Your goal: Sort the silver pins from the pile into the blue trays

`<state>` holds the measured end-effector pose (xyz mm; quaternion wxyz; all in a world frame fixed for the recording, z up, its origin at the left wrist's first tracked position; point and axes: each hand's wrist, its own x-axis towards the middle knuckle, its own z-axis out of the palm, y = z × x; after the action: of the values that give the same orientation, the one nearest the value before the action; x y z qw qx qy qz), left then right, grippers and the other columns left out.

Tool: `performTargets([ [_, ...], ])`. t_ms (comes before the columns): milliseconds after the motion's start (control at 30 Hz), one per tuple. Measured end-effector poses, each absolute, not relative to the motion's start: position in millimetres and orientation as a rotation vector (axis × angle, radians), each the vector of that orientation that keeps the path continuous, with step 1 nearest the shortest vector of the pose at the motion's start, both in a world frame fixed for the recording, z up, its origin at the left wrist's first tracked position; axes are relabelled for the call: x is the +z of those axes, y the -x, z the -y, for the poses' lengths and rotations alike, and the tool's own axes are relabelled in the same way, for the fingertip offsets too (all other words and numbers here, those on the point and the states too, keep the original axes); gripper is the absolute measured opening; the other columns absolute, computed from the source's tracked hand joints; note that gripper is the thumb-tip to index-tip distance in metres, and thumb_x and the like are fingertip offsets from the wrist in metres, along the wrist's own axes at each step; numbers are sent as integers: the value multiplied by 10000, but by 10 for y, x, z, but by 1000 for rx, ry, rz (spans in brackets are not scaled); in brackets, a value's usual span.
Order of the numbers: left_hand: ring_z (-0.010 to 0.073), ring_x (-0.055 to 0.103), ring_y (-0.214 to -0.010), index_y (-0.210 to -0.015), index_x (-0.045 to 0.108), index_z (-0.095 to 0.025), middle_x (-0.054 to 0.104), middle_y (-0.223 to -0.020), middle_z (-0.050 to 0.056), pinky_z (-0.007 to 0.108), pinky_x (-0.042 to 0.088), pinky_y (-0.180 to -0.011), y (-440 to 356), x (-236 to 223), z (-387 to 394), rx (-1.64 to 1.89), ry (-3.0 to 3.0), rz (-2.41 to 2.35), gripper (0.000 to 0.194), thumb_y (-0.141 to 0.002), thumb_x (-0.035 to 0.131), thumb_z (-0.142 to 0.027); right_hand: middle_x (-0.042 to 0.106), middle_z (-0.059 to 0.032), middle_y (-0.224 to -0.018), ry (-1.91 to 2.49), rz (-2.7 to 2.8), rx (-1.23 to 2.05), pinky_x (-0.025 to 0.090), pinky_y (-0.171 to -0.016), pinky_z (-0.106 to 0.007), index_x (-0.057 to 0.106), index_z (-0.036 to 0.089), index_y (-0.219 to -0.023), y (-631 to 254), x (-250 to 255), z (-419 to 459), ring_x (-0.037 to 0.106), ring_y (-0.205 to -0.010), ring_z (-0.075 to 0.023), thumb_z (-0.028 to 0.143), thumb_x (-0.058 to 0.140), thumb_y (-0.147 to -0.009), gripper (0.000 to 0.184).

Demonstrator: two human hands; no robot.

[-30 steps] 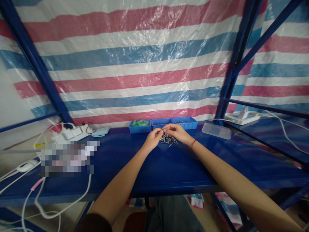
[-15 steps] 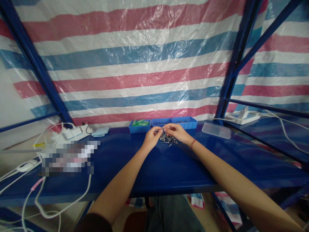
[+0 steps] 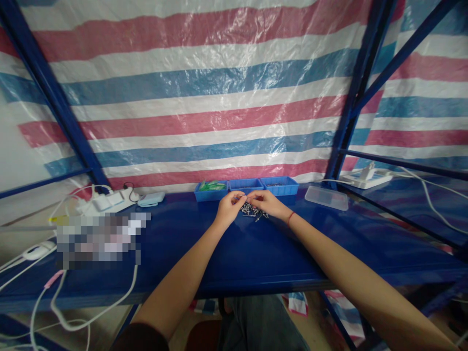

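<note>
My left hand (image 3: 230, 207) and my right hand (image 3: 268, 202) meet fingertip to fingertip over a pile of small dark and silvery metal parts (image 3: 255, 211) on the blue table. Both are closed in a pinch. What sits between the fingers is too small to make out. Just behind the hands stand three blue bins: the left bin (image 3: 204, 196) holds green pieces, the middle bin (image 3: 245, 184) is partly hidden by my hands, and the right bin (image 3: 287, 189) has small metal bits inside.
A clear plastic lid or tray (image 3: 326, 197) lies right of the bins. A power strip (image 3: 109, 202) with cables and a light-blue case (image 3: 151, 199) are at the left, near a blurred-out patch. Another white power strip (image 3: 367, 178) sits at the far right. Blue frame posts rise on both sides.
The fingertips have shifted slightly against each other, the right fingers a little lower and more curled. Otherwise the hands stay above the pile; the view has moved very slightly.
</note>
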<state>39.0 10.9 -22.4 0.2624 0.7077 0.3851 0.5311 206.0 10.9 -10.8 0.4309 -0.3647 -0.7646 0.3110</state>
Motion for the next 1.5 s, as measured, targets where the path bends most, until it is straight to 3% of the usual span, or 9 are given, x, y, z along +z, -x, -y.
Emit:
performTargets([
  [200,109,558,-639,-1162,549,-153,626,-892,48,251,477,-674,-393,-227,-75,1326,-2076,-1153,426,-781,572,-343,655,-53,-715,1162,1716,423,443,-598,-269,666,130,-821,-2255,-104,-224,562,-610,-146,407,497,-778,327],
  [333,142,584,-783,-1047,630,-188,612,-931,46,280,464,-779,-367,-239,-19,1051,-2441,-1143,305,-809,527,-350,690,-107,-833,1577,1367,-12,447,-711,-317,688,140,-859,-2661,-112,-329,620,-777,-220,336,448,-800,315],
  [467,201,565,-943,-993,652,-246,613,-994,36,339,442,-820,-355,-240,32,753,-2628,-1259,263,-805,521,-377,693,-136,-845,1867,1270,-55,449,-710,-346,687,155,-928,-3025,-183,-412,632,-812,-268,376,468,-782,344],
  [600,213,554,-959,-916,662,-263,616,-1015,23,365,430,-818,-353,-236,44,620,-2674,-1295,199,-808,515,-342,692,-150,-836,1838,1209,-53,449,-715,-331,684,130,-926,-3089,-206,-420,630,-800,-258,346,443,-785,353],
  [800,211,556,-898,-787,663,-225,622,-938,53,350,423,-804,-363,-258,39,786,-2578,-1263,136,-788,546,-294,678,-110,-744,1616,1330,12,449,-669,-312,687,136,-836,-2865,-136,-368,605,-692,-216,296,480,-750,275],
  [933,169,575,-781,-814,633,-199,631,-844,33,287,439,-740,-378,-279,-24,1029,-2408,-1208,159,-819,498,-284,664,-82,-733,1371,1597,279,448,-678,-311,676,136,-745,-2615,-108,-316,587,-682,-185,265,514,-736,208],
  [1133,144,593,-723,-836,623,-175,662,-801,20,246,448,-700,-366,-253,-104,1284,-2200,-1090,156,-827,489,-253,641,-26,-747,1010,1955,789,439,-579,-258,644,131,-991,-2179,-80,-113,544,-591,-115,312,604,-692,352],
  [1300,152,620,-747,-880,628,-171,675,-816,32,250,459,-713,-375,-224,-81,1334,-2060,-1102,157,-804,531,-269,673,-59,-784,972,2009,530,440,-659,-275,672,133,-812,-2109,-57,-69,582,-693,-148,354,557,-763,254],
  [1500,147,621,-663,-934,611,-186,670,-738,18,250,466,-649,-369,-222,-72,1385,-1969,-1132,203,-764,593,-296,664,-54,-794,934,2146,199,403,-624,-265,673,170,-871,-2100,34,24,550,-645,-140,321,537,-800,216],
])
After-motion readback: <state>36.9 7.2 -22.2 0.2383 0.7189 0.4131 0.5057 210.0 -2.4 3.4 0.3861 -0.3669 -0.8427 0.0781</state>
